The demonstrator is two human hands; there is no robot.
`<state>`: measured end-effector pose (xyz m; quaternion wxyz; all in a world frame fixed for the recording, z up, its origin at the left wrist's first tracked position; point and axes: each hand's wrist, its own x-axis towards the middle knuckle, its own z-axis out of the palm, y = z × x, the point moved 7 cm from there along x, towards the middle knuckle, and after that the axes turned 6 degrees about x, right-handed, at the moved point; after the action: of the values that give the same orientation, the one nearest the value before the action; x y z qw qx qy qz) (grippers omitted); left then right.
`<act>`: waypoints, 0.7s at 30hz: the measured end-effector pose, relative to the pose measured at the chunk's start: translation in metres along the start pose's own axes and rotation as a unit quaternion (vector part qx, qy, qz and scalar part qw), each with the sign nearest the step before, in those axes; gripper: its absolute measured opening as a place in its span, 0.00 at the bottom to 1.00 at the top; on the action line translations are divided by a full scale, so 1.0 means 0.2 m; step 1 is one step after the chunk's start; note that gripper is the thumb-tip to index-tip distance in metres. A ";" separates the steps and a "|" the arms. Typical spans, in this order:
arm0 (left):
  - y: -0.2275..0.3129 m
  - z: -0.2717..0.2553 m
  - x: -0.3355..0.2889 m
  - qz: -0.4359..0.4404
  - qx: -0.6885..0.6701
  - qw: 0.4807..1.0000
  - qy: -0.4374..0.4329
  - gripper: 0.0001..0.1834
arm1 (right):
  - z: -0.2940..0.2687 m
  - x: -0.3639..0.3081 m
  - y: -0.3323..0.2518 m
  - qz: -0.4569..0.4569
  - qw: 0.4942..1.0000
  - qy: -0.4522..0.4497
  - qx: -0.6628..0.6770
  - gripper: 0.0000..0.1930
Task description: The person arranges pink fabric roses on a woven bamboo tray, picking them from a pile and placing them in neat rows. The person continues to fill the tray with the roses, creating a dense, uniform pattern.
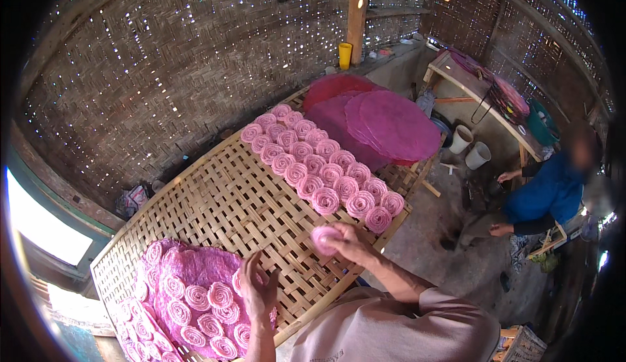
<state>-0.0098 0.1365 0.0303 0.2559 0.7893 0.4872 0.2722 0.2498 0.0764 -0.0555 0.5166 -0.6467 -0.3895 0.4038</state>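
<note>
My right hand pinches a pink spiral disc above the woven bamboo rack. Just beyond it, similar pink spiral discs lie in close rows on the slats. My left hand is at the right edge of a purple mesh sheet, thumb and fingers apart. Several pink spirals are scattered over that sheet. One pink spiral lies right beside my left fingers, partly hidden by them.
The bamboo rack spans the middle. Round magenta sheets are stacked at its far end. A yellow cup stands by a wooden post. To the right, a person in blue sits near two white buckets and a wooden bench.
</note>
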 end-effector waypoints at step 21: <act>-0.92 0.06 -0.14 0.050 -0.019 0.995 0.081 0.32 | -0.19 0.02 -0.24 -0.213 0.880 0.108 -0.410 0.22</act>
<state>-0.1280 0.1815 -0.1060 0.2170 0.7828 0.4613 0.3568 0.2823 0.0753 -0.0030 0.3178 -0.7418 -0.5903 0.0155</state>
